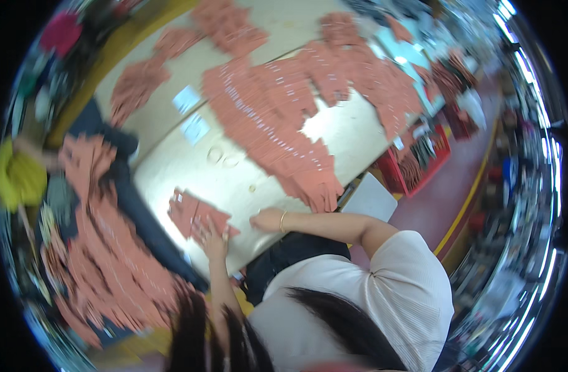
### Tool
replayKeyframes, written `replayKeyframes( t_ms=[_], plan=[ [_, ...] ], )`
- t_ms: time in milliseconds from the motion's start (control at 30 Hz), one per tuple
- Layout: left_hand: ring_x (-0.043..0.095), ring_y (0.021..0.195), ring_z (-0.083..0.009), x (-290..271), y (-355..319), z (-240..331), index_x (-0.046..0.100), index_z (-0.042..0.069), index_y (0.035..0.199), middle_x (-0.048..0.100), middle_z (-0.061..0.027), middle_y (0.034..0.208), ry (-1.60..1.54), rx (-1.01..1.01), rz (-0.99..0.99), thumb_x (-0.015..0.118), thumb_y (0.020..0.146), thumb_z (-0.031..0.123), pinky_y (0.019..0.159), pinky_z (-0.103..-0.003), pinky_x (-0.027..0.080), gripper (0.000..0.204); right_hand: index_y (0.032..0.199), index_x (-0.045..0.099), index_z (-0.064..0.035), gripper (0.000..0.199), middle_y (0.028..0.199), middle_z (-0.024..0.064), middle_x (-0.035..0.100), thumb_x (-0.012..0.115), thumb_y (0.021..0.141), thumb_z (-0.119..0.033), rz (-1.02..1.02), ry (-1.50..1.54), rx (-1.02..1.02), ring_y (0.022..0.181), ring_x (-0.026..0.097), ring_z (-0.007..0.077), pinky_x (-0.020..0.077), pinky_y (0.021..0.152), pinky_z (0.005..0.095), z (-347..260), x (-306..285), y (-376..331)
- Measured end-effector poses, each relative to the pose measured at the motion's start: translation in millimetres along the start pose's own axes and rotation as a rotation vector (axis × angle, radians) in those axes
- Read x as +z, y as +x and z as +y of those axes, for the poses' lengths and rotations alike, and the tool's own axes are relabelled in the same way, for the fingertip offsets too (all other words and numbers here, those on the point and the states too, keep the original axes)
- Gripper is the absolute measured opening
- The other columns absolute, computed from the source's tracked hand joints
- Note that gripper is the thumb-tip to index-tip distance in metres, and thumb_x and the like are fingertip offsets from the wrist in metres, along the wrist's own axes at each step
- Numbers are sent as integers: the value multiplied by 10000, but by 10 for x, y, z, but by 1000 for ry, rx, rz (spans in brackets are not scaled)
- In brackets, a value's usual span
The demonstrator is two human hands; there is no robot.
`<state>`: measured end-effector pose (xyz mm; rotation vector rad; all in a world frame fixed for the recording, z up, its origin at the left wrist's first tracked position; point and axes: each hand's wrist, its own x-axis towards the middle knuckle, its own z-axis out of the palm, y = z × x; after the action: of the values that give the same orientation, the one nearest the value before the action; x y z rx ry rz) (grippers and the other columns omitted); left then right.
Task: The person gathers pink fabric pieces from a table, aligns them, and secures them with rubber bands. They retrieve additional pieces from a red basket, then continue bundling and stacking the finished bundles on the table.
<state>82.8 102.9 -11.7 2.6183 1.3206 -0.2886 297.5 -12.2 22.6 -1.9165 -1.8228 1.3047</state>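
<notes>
My left hand (212,240) lies with fingers spread on a small stack of coral cut fabric pieces (189,212) near the table's front edge. The stack carries a small pale tag at its far end. To the right, my right hand (267,220) rests just over the tabletop, fingers curled in; whatever they may hold is hidden. A thin bracelet circles that wrist. Beyond both hands, long overlapping rows of coral fabric pieces (259,118) with small white marks spread across the table (172,162).
Two white paper slips (194,128) and some thin rings (222,156) lie mid-table. More coral pieces (104,242) drape over a dark surface at the left. A red crate (420,164) holding fabric stands at the right, near a white board (367,201). Someone in yellow (20,177) is at far left.
</notes>
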Motion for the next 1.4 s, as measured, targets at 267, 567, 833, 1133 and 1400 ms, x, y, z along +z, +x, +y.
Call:
replayKeyframes(
  t_ms=[267, 567, 833, 1133, 1400],
  plan=[
    [56, 1421, -442, 356, 168, -228, 122, 197, 1518, 23, -195, 1564, 113, 140, 214, 470, 890, 582, 1089, -626, 144, 814, 850, 656, -68, 213, 810, 168, 680, 531, 841, -241, 129, 20, 183, 793, 664, 330, 510, 713, 450, 214, 267, -697],
    [72, 1421, -438, 92, 246, -51, 141, 202, 1515, 58, -195, 1561, 270, -64, 55, 525, 876, 528, 1084, -626, 166, 814, 1330, 505, -202, 604, 1481, 138, 316, 535, 848, -565, 93, 549, 792, 1318, 370, 355, 341, 1022, 531, 560, 2137, -2393],
    [115, 1416, -427, 26, -359, 827, 195, 190, 1501, 150, -202, 1541, 304, 134, 210, 633, 809, 390, 1086, -624, 167, 842, 1238, 614, -160, 429, 1290, 67, 589, 557, 861, -357, 69, 697, 1096, 1214, 535, 287, 343, 985, 595, 686, 3229, -2745],
    [140, 1407, -415, 713, -1917, 2986, 296, 244, 1461, 188, -189, 1525, 305, 1290, -157, 688, 763, 304, 1120, -582, 140, 803, 1146, 640, -103, 406, 1133, 137, 654, 593, 836, -361, 590, 993, 1061, 1089, 599, 306, 464, 933, 399, 796, 4349, -4284],
    [165, 1420, -377, 1502, -3439, 5082, 327, 199, 1451, 199, -185, 1531, 602, 1214, -410, 536, 877, 308, 1131, -533, 165, 620, 995, 683, -90, 256, 980, 119, 694, 602, 822, -260, 999, 1030, 1316, 949, 658, 248, 501, 851, 363, 1240, 5662, -6718]
  ],
)
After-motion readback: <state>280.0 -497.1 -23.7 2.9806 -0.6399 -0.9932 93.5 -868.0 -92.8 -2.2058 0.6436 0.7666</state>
